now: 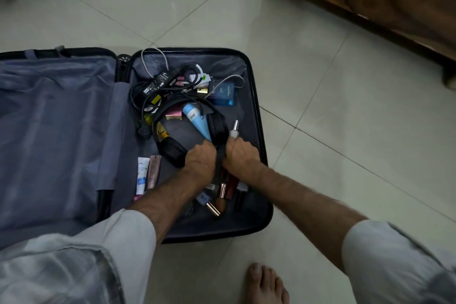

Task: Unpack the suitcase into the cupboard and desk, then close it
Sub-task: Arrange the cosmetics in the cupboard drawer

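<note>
Down in the suitcase (256,111), open flat on the floor (320,81), my left hand (200,158) curls onto the headphones (187,131). My right hand (240,155) grips a spray bottle (234,131). Chargers (162,84), tubes (147,175) lie around.

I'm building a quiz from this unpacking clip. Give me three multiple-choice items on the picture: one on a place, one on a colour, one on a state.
1. Where do the black over-ear headphones lie?
A. on the tiled floor
B. in the suitcase's right half
C. on the wooden furniture

2. What colour is the tube-shaped bottle inside the headphone band?
A. light blue
B. red
C. green

3. How is the dark hard-shell suitcase?
A. zipped shut
B. standing upright
C. lying open flat

Key: 1 B, they rest among the cables there; 2 A, its body shows pale blue; 3 C, both lined halves face up on the floor.
</note>
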